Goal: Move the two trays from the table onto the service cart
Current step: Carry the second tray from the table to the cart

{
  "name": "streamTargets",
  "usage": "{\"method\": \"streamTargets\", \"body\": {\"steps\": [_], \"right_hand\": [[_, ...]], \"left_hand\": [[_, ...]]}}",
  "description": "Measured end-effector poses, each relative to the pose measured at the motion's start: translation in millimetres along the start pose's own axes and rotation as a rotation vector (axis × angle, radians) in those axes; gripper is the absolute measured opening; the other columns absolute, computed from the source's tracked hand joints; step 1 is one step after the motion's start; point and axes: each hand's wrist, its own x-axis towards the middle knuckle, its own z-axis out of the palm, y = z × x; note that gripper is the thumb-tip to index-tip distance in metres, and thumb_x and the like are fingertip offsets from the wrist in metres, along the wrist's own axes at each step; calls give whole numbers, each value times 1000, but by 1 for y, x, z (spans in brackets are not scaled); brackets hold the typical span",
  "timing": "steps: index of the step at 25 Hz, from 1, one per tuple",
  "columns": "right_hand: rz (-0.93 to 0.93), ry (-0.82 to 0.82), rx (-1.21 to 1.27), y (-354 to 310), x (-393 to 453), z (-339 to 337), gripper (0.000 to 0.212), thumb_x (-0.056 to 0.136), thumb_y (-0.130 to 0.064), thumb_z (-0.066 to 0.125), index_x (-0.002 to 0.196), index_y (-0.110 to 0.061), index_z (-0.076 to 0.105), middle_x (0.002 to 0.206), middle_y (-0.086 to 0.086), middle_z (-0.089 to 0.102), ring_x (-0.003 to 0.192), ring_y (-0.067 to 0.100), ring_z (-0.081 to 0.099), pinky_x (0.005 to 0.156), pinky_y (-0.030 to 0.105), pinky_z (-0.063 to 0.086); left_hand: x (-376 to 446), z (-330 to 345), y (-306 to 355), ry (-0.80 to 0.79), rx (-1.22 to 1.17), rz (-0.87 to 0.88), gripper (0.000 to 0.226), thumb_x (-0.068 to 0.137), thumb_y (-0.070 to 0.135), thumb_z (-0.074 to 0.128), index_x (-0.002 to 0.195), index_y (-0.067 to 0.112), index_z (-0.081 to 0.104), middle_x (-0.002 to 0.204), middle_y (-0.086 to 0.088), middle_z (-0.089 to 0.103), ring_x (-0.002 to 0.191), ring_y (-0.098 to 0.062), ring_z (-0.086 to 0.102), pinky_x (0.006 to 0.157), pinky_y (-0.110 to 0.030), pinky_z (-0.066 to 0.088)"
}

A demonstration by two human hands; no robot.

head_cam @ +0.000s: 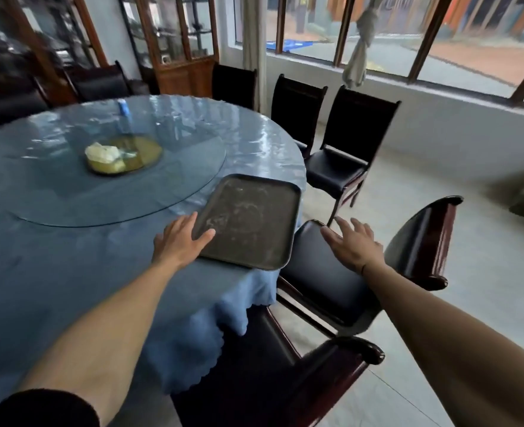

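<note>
A dark, scuffed rectangular tray (248, 221) lies flat at the right edge of the round table (69, 257), which has a blue cloth; one corner of the tray juts past the edge. My left hand (180, 240) rests at the tray's left rim, thumb on its surface, fingers spread, not closed around it. My right hand (354, 245) hovers open above the seat of an armchair, apart from the tray's right side. Only one tray shows. No service cart is in view.
A dark wooden armchair (325, 291) stands pulled out right of the table below my right hand. Black chairs (344, 149) line the window wall. A glass turntable (109, 180) carries a dish with white cloth. Pale floor opens to the right.
</note>
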Motion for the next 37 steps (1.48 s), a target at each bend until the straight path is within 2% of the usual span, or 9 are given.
{"method": "streamTargets", "body": {"steps": [4,12,20,24,28,30,32,34,37], "right_hand": [[-67,-34,22,-22,24,21,70,88,-73,28,147,-36,32,156,5,29,144,27,19,107,58,27],[-99,-139,38,-25,111,58,75,87,-75,24,149,-34,27,159,8,26,145,30,17,109,62,27],[-16,-245,143,-21,213,101,77,91,-69,32,151,-22,26,158,11,27,145,31,22,111,59,27],[34,-319,202,-28,252,133,74,93,-66,34,152,-21,27,157,14,28,142,34,26,111,57,29],[152,-330,280,-31,290,168,73,94,-63,35,150,-17,28,153,21,29,137,42,32,112,53,30],[288,-305,370,-36,306,180,73,95,-60,37,150,-12,30,154,23,26,138,43,30,113,50,28],[438,-310,489,-39,320,190,75,94,-61,38,149,-9,32,154,22,26,136,44,33,111,54,33],[521,-345,584,-38,328,198,78,92,-63,38,148,-9,34,152,20,30,133,43,39,107,55,39],[549,-377,639,-34,336,202,77,89,-63,40,146,-12,37,146,18,42,126,42,47,101,55,45]], "left_hand": [[0,12,-9,-2,-3,-71,79,91,70,39,156,26,25,163,1,26,148,-21,22,114,-50,26],[40,35,-4,-25,-6,-194,77,92,67,40,156,27,23,163,-2,24,149,-22,19,115,-47,25],[125,76,-5,-107,21,-268,78,91,69,40,155,28,24,162,-1,25,148,-24,22,114,-47,26],[172,95,-19,-150,39,-299,79,90,71,39,155,28,24,162,-2,25,146,-27,25,113,-47,28],[223,118,-36,-195,3,-363,81,90,71,40,156,27,23,164,-2,21,148,-27,23,115,-49,25],[245,132,-38,-228,-57,-412,83,91,69,41,157,23,21,164,-6,19,149,-28,19,117,-50,23],[264,144,-37,-277,-92,-448,85,92,68,41,157,18,19,163,-13,18,150,-31,17,119,-50,20],[280,151,-33,-296,-87,-477,85,92,67,41,157,16,20,161,-17,19,149,-35,16,119,-48,19],[302,156,-28,-312,-64,-554,84,91,68,40,156,17,24,161,-18,21,147,-38,19,117,-48,21]]}}
